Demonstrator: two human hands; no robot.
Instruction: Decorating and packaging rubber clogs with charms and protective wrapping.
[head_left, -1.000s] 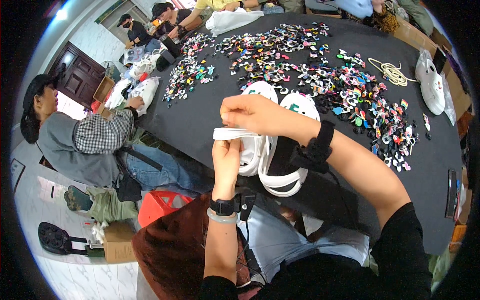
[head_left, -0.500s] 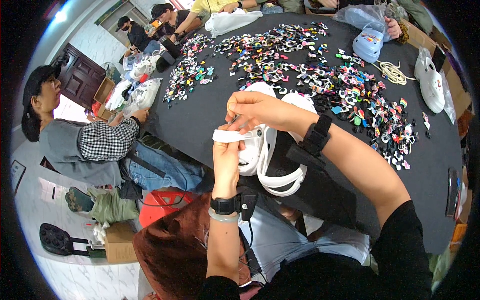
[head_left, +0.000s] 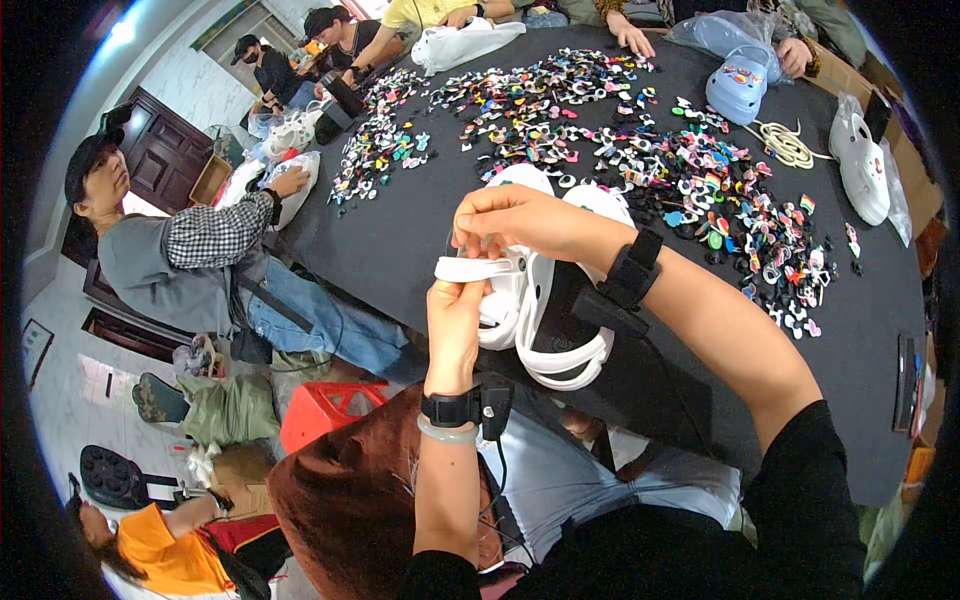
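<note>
A pair of white clogs lies near the table's front edge, the left clog (head_left: 497, 332) and the right clog (head_left: 566, 370) side by side. My left hand (head_left: 455, 325) is closed on the raised heel strap (head_left: 465, 269) of the left clog, thumb and fingers pinching it from below. Just above that strap is my right hand (head_left: 500, 218), its fingers bent together in a pinch. Something thin seems to hang from its fingertips, too small to name. My right hand and forearm cover part of both clogs.
Small colourful shoe charms (head_left: 700, 190) spread in heaps across the dark table (head_left: 800, 400). At the right lie a blue clog (head_left: 737, 88), a coil of cord (head_left: 785, 145) and a bagged white clog (head_left: 858, 170). A co-worker (head_left: 190, 260) sits left, near a red stool (head_left: 325, 415).
My hands stay nearly in place; the strap end has shifted slightly right. The co-worker at left has turned and reached toward the bagged clogs. A person in orange has appeared at lower left.
</note>
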